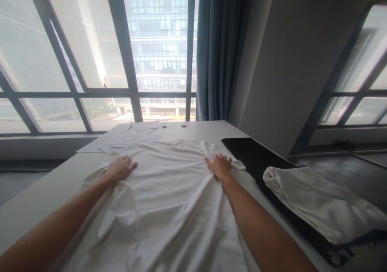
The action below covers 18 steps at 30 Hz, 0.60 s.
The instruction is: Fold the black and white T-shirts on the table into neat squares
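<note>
A white T-shirt point(172, 191) lies spread over the table, its collar at the far end and its hem running out of view at the bottom. Soft creases cross its body. On its left side, just below the sleeve, rests my left hand point(121, 168), palm down with the thumb pointing inward. My right hand point(220, 165) lies opposite, on the shirt's right side by the other sleeve, fingers apart. Both hands press on the cloth, and neither one visibly grips it.
Sheets of paper point(121, 137) lie at the far left of the white table point(205, 129). Along the right edge is a black cloth or mat point(250, 153), with a folded light-coloured garment point(320, 201) on it. Behind stand windows point(161, 42) and a blue-grey curtain point(217, 54).
</note>
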### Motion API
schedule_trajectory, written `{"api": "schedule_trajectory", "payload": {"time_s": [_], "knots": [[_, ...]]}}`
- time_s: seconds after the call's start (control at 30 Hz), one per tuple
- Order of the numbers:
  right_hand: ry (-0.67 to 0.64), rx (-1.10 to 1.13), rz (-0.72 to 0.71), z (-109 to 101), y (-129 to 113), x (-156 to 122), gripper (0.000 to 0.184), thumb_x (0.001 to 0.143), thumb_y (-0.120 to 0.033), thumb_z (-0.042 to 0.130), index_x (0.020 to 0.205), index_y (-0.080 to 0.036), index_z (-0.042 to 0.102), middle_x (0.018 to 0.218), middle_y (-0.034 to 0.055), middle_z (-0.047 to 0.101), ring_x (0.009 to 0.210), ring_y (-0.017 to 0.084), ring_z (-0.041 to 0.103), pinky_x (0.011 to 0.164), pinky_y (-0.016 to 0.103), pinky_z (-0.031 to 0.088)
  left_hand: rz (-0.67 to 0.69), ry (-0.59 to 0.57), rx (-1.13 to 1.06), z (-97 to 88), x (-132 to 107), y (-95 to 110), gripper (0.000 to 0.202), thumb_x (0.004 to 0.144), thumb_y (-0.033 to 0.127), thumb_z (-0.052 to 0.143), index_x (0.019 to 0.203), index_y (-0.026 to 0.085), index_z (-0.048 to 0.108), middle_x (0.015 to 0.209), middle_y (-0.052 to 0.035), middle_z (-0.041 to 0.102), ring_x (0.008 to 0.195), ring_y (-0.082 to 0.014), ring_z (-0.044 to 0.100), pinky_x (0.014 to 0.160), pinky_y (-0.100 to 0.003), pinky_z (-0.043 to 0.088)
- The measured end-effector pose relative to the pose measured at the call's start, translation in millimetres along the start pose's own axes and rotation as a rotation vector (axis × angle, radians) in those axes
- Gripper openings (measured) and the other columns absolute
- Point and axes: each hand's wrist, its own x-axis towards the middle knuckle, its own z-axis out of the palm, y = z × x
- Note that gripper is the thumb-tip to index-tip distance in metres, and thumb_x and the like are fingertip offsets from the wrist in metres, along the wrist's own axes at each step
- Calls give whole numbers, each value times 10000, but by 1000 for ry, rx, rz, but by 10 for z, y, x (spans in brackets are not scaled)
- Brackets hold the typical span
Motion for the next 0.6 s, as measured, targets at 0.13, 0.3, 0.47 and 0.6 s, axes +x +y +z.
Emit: {"api": "schedule_trajectory", "payload": {"time_s": [0.13, 0.3, 0.47, 0.6], "knots": [[-32, 7, 89, 55, 215, 124, 577, 980, -491, 337, 1258, -92, 648, 1349, 221, 570, 1301, 365, 451, 1121, 586, 179, -136, -56, -3, -18, 41, -493, 629, 923, 568, 325, 1382, 196, 542, 1525, -186, 440, 1366, -386, 442, 1062, -574, 374], [91, 21, 117, 81, 297, 196, 585, 949, -415, 381, 1377, -44, 531, 1448, 246, 466, 1420, 359, 287, 1167, 563, 109, -160, -81, 13, -81, 110, -862, 628, 885, 565, 413, 1347, 174, 580, 1420, -213, 547, 1287, -388, 525, 1035, -506, 415], [234, 67, 109, 54, 392, 260, 644, 896, -324, 440, 1458, -13, 399, 1549, 238, 329, 1468, 342, 206, 1196, 518, 110, -168, 4, -131, -162, 243, -1061, 472, 769, 408, 567, 1141, 151, 702, 1123, -155, 729, 1084, -339, 659, 933, -383, 484], [256, 105, 259, 58, 606, 311, 729, 856, -322, 507, 1505, -35, 337, 1588, 241, 259, 1477, 391, 168, 1173, 604, 138, -185, -11, -186, -149, 261, -1092, 455, 720, 494, 605, 996, 157, 737, 1062, -145, 747, 1028, -337, 677, 878, -366, 501]]}}
